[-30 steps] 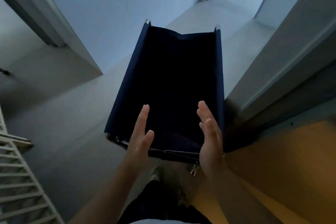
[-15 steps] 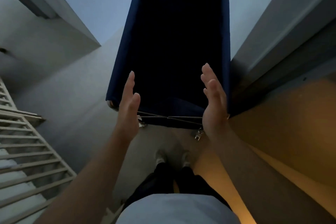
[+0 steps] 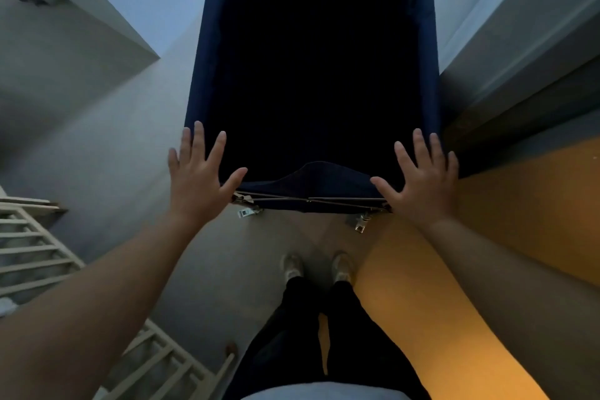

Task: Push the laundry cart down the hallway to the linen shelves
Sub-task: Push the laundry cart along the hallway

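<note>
Left hand (image 3: pixel 198 177) splayed flat at near-left cart corner, gripping nothing. Laundry cart (image 3: pixel 311 75) directly ahead of us, long axis running away down hallway. Right hand (image 3: pixel 422 178) likewise spread, near-right corner. Both equally near.

A: Hands, a second ago versus now?
B: Then both stood edge-on, palms facing each other over the near end of the laundry cart (image 3: pixel 311 68). Now the left hand (image 3: pixel 198 175) and right hand (image 3: pixel 422 178) are turned palm down, fingers spread wide, one at each near corner (actual contact with the fabric rim can't be confirmed).

A: The cart itself?
B: Its far corners were visible earlier; they now run off the top of the view, and the dark bag fills far more of it. View has tipped downward.

A: Anything newly showing?
B: Both shoes (image 3: pixel 293 265), the dark trousers (image 3: pixel 324 328), and more of the white railing (image 3: pixel 35 256) at left.
</note>
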Tool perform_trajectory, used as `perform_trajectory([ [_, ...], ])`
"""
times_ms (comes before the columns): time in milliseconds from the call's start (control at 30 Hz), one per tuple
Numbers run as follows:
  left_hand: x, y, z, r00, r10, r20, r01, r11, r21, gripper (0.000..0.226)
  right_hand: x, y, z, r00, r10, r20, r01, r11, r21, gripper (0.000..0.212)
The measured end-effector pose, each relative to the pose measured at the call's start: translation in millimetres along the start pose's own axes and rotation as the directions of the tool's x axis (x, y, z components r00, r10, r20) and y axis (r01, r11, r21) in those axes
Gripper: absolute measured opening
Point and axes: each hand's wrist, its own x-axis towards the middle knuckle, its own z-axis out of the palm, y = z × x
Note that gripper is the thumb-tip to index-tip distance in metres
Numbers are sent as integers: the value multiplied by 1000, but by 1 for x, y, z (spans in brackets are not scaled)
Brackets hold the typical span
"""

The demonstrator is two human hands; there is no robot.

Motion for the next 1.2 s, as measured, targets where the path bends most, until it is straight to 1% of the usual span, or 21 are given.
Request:
perform_trajectory([
  [100, 11, -29, 16, 999, -10, 43, 7, 996, 89, 77, 3, 12, 13, 998, 49, 28, -49, 999, -4, 85],
  [167, 22, -42, 23, 999, 4, 50, -10, 993, 120, 76, 7, 15, 21, 998, 56, 2, -56, 998, -4, 82],
  [233, 34, -48, 28, 999, 22, 46, -28, 990, 136, 76, 11, 16, 29, 997, 57, -55, -57, 998, 10, 77],
  [367, 51, -53, 40, 998, 57, 9, -57, 988, 143, 76, 19, 20, 45, 988, 26, -153, -23, 1000, 21, 71],
  [467, 50, -56, 51, 998, 58, -32, -54, 991, 121, 77, 17, 21, 56, 983, 27, -179, -28, 1000, -4, 68],
  [633, 55, -59, 57, 997, 57, -48, -51, 992, 116, 82, 24, 17, 64, 971, 29, -236, -41, 998, -48, 64],
  [767, 64, -62, 55, 997, 42, -65, -34, 992, 124, 84, 33, 11, 66, 968, 47, -245, -66, 995, -70, 62],
  [900, 77, -67, 57, 995, 64, -71, -55, 991, 126, 85, 44, 9, 68, 967, 56, -250, -80, 993, -88, 62],
  [1200, 103, -81, 61, 995, 61, -75, -51, 990, 135, 88, 69, -2, 69, 976, 84, -199, -101, 992, -76, 65],
])
